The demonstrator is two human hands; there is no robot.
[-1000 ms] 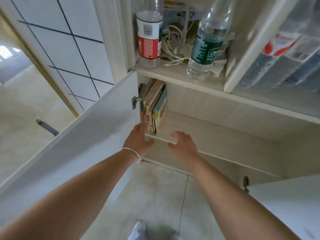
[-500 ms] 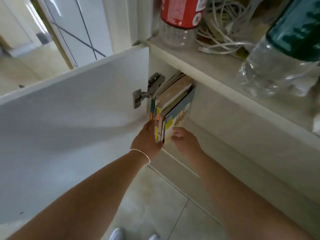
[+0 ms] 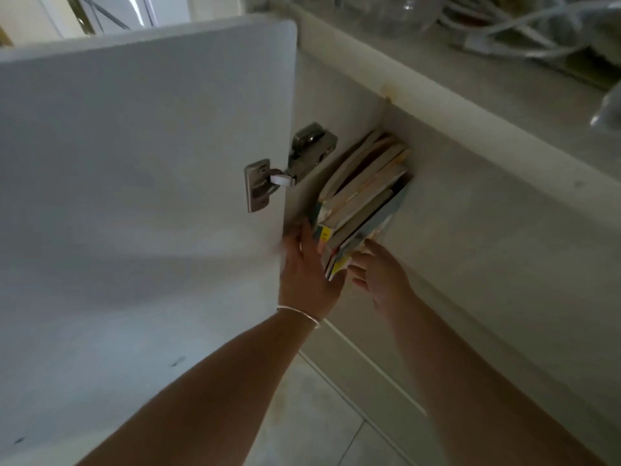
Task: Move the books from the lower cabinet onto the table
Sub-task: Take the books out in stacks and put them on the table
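Fingers of the left hand lie straight against the leaning stack of thin paperback books, which stands in the pale lower cabinet at twelve o'clock. Right hand, loosely spread, touches their three-o'clock face. Best to squeeze both sides evenly before lifting.

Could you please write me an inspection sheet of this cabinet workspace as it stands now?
Surface: pale lower cabinet shelf, books standing at its left end; no table in view.
Job's things: stack of colourful paperback books, leaning against the cabinet's left wall.
Clutter: clear plastic bottle base on the upper shelf.
Hands: left hand flat against the stack's left side; right hand at its right, fingers touching the outer cover.
Cables: tangle of white cables on the upper shelf.
Surroundings: open white cabinet door with metal hinge; tiled floor.
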